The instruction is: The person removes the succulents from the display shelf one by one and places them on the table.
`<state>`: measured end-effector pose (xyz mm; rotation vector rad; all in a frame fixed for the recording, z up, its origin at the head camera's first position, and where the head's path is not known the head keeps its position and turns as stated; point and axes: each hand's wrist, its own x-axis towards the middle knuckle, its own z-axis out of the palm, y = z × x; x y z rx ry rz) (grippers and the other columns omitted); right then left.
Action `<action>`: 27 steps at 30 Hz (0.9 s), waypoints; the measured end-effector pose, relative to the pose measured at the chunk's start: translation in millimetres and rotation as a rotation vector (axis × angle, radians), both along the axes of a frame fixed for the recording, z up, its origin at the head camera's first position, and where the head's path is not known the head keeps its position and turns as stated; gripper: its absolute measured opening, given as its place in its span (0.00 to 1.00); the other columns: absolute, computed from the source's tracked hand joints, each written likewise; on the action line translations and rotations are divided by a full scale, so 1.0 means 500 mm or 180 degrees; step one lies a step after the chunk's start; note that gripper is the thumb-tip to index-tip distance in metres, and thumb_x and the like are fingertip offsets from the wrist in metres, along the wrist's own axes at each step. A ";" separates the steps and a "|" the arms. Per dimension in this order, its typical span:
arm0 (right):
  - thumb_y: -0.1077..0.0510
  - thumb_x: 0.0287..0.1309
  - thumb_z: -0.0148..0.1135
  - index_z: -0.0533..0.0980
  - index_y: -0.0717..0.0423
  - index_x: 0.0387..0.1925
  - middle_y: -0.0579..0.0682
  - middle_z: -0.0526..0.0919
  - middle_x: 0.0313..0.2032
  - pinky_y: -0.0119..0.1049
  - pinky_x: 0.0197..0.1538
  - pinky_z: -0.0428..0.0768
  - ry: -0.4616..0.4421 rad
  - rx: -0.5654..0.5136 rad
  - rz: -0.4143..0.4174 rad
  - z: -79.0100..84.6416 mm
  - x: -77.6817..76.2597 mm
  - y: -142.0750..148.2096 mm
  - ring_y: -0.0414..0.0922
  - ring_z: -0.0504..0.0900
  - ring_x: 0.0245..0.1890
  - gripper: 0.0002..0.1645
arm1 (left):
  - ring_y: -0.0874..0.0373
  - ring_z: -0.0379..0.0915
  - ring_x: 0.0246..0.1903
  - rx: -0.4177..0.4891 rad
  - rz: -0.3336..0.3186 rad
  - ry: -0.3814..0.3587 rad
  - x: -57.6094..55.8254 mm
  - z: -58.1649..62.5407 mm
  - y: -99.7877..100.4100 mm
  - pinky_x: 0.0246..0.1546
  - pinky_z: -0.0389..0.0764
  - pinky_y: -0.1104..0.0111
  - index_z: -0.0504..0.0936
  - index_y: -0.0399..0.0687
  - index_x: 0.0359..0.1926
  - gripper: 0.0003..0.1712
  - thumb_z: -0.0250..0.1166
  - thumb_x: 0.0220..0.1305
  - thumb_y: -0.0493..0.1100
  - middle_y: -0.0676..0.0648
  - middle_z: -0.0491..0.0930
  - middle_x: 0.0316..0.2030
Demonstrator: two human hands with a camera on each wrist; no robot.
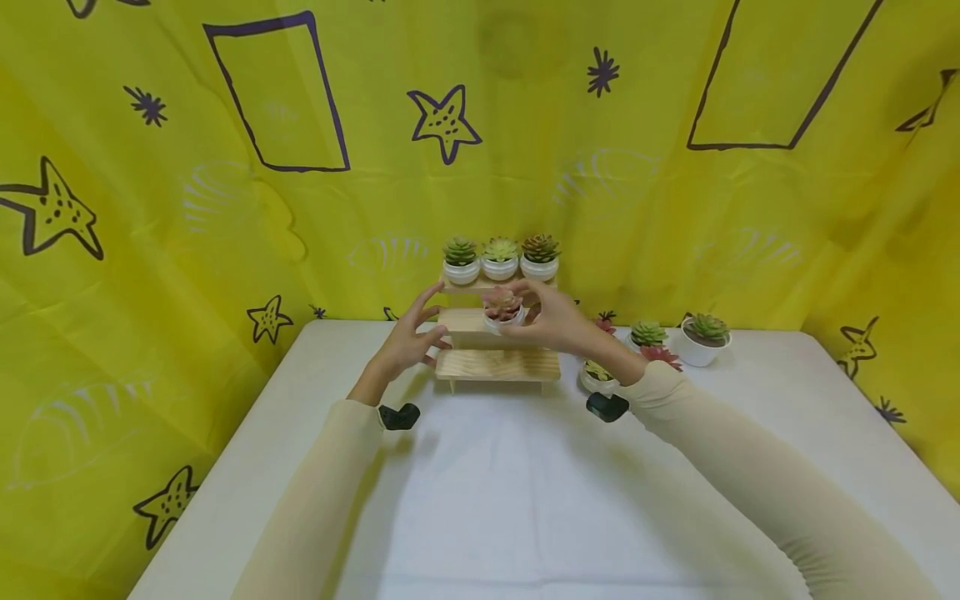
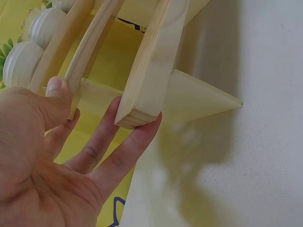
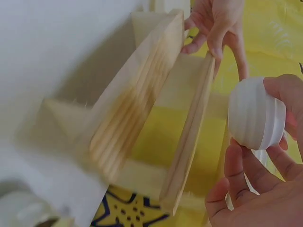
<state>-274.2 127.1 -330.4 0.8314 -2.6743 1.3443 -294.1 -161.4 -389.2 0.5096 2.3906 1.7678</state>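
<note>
**Pot at the middle step**

Yellow star-print backdrop is filling the frame behind a white table [image 1: 480, 500]. Frame centre: right hand [image 1: 551, 325] is pinching a white succulent pot [image 1: 503, 310] over the wooden stand's [image 1: 498, 364] middle step. Left hand [image 1: 408, 340] is bracing the stand's left end, fingers straight.

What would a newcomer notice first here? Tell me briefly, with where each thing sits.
First the bright yellow star-printed backdrop behind the white table. At the table's far middle stands a three-step wooden stand with three potted succulents on its top step. The right hand holds a pink succulent in a white pot over the middle step, while the left hand touches the stand's left end.
</note>
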 end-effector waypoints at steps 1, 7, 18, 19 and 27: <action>0.54 0.56 0.78 0.71 0.59 0.66 0.55 0.82 0.51 0.44 0.48 0.83 -0.0024 0.0010 -0.0010 0.001 0.001 0.008 0.50 0.83 0.46 0.39 | 0.35 0.84 0.48 -0.0005 -0.0001 0.0006 0.000 0.000 0.000 0.33 0.86 0.42 0.50 0.78 0.80 0.44 0.59 0.77 0.36 0.35 0.54 0.77; 0.56 0.58 0.77 0.69 0.61 0.66 0.57 0.81 0.50 0.40 0.46 0.82 -0.0155 0.0075 -0.0038 0.010 0.011 0.059 0.52 0.82 0.45 0.39 | 0.33 0.83 0.48 -0.0009 -0.0005 0.0010 0.001 -0.001 0.000 0.33 0.86 0.42 0.50 0.77 0.81 0.45 0.59 0.77 0.36 0.35 0.55 0.77; 0.56 0.62 0.74 0.67 0.64 0.67 0.61 0.79 0.51 0.36 0.45 0.81 -0.0183 0.0174 -0.0304 0.015 0.027 0.184 0.55 0.81 0.45 0.38 | 0.39 0.85 0.46 0.0097 -0.0027 -0.0076 0.000 -0.001 0.000 0.29 0.86 0.47 0.51 0.81 0.79 0.45 0.58 0.77 0.34 0.37 0.53 0.78; 0.56 0.63 0.73 0.67 0.64 0.68 0.61 0.78 0.51 0.36 0.45 0.81 -0.0176 0.0195 -0.0319 0.016 0.029 0.195 0.55 0.81 0.46 0.38 | 0.39 0.85 0.45 0.0103 -0.0024 -0.0084 0.000 -0.001 -0.001 0.29 0.85 0.46 0.52 0.81 0.79 0.45 0.58 0.77 0.34 0.37 0.53 0.78; 0.50 0.64 0.72 0.65 0.63 0.69 0.61 0.75 0.56 0.34 0.43 0.81 -0.0117 0.0449 -0.0604 0.024 0.044 0.286 0.57 0.80 0.49 0.41 | 0.39 0.85 0.45 0.0070 -0.0004 -0.0080 -0.001 -0.001 0.000 0.30 0.86 0.44 0.52 0.82 0.79 0.44 0.58 0.77 0.35 0.37 0.53 0.78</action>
